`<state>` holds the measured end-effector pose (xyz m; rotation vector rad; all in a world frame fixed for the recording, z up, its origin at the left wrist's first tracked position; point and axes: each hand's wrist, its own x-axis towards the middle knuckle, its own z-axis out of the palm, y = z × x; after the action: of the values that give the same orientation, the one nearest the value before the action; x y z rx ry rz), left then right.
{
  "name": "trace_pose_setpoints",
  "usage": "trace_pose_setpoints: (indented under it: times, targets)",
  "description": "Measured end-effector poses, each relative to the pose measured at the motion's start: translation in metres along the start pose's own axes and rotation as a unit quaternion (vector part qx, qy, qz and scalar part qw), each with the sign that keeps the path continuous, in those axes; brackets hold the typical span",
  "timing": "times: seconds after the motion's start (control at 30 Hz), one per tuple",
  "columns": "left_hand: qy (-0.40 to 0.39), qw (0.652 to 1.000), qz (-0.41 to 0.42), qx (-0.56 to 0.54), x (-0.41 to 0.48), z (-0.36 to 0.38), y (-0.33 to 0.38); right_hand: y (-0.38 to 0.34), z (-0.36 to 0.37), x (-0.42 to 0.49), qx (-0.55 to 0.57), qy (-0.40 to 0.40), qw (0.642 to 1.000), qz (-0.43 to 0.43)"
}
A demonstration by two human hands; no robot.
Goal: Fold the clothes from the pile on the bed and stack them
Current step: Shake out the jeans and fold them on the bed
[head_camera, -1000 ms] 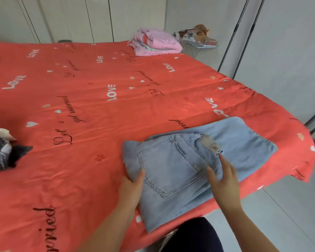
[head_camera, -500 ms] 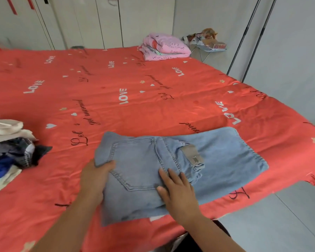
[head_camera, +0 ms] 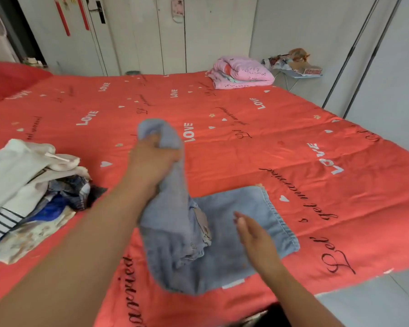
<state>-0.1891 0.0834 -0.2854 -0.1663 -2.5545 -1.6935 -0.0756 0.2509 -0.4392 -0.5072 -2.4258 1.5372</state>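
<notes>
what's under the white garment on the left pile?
Beneath the white cloth garment show a black-and-white striped piece, dark checked fabric, bright blue fabric and a pale floral cloth lying on the red bedcover. Anything deeper is covered.

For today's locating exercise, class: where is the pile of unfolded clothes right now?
In the head view, the pile of unfolded clothes lies on the red bedspread at the left edge, left of the left hand gripping the jeans.
</notes>
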Motion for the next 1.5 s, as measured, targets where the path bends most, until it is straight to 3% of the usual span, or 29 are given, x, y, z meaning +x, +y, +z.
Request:
trace_pose_setpoints:
  times: [0.1,0.2,0.3,0.37,0.4,0.53,0.63,0.7,0.87,0.97,1.03,1.07,1.2,1.33,1.5]
  targets:
    - [-0.118,0.989,0.070,0.056,-0.011,0.078,0.032,0.018,-0.062,0.012,0.211,0.059,0.970,0.110]
    - [-0.247,0.965,0.049,0.068,-0.026,0.137,0.025,0.038,-0.113,0.018,0.296,0.102,0.934,0.172]
    - [-0.239,0.940,0.053,0.239,-0.037,0.158,-0.031,0.066,-0.133,0.023,0.328,0.101,0.911,0.228]
    - [-0.179,0.918,0.050,0.350,-0.047,0.152,-0.076,0.078,-0.134,0.022,0.284,0.083,0.922,0.248]
    - [-0.147,0.926,0.032,0.347,-0.052,0.149,-0.094,0.083,-0.130,0.021,0.246,0.068,0.936,0.244]
    - [-0.085,0.985,-0.068,0.133,-0.059,0.143,-0.124,0.091,-0.111,0.025,0.032,0.032,0.984,0.172]
    - [-0.092,0.981,-0.162,-0.045,-0.052,0.142,-0.131,0.093,-0.099,0.034,-0.091,0.026,0.984,0.154]
    - [-0.090,0.974,-0.192,-0.073,-0.048,0.141,-0.134,0.094,-0.094,0.041,-0.147,0.016,0.979,0.141]
    - [-0.014,0.993,-0.114,0.027,-0.054,0.135,-0.143,0.087,-0.093,0.051,-0.189,0.101,0.975,0.057]
    - [-0.010,0.993,-0.083,0.086,-0.054,0.129,-0.145,0.079,-0.085,0.058,-0.285,0.075,0.953,0.077]
    - [-0.026,0.971,-0.011,0.238,-0.048,0.129,-0.135,0.075,-0.077,0.060,-0.358,0.054,0.925,0.113]
    - [-0.029,0.950,0.044,0.308,-0.044,0.132,-0.129,0.071,-0.073,0.062,-0.363,0.059,0.926,0.087]
    - [-0.085,0.894,0.178,0.402,-0.024,0.159,-0.104,0.054,-0.048,0.082,-0.343,0.020,0.934,-0.102]
    - [-0.142,0.856,0.164,0.470,-0.009,0.179,-0.126,0.057,-0.027,0.111,-0.405,-0.042,0.908,-0.099]
    - [-0.099,0.864,0.125,0.478,0.012,0.163,-0.177,0.082,0.003,0.136,-0.477,-0.072,0.867,-0.126]
